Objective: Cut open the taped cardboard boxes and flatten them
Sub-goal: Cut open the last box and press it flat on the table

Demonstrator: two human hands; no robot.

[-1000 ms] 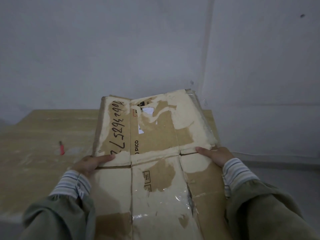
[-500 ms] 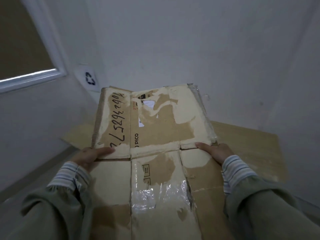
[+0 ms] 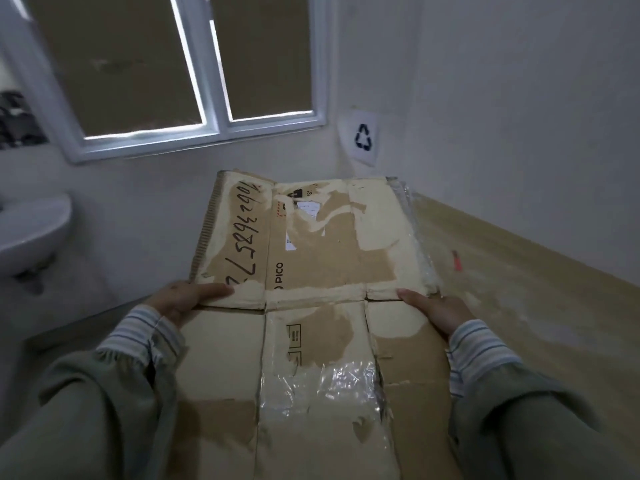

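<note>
A flattened cardboard box [image 3: 311,265], torn on its surface and bearing handwritten numbers, the word PICO and clear tape remnants, fills the middle of the head view, held level in front of me. My left hand [image 3: 187,299] grips its left edge, thumb on top. At the right edge my right hand [image 3: 436,308] holds it the same way, thumb lying on the cardboard. A small red cutter [image 3: 457,261] lies on the wooden table [image 3: 536,306] to the right of the box.
A white-framed window [image 3: 214,98] is ahead at upper left. A recycling sign [image 3: 363,137] hangs on the white wall near the corner. A white basin [image 3: 31,233] juts out at far left. Grey floor lies below the box on the left.
My view has swung to the left with the box held in both hands. The table has shifted from the left to the right side, and the window and basin have come into view.
</note>
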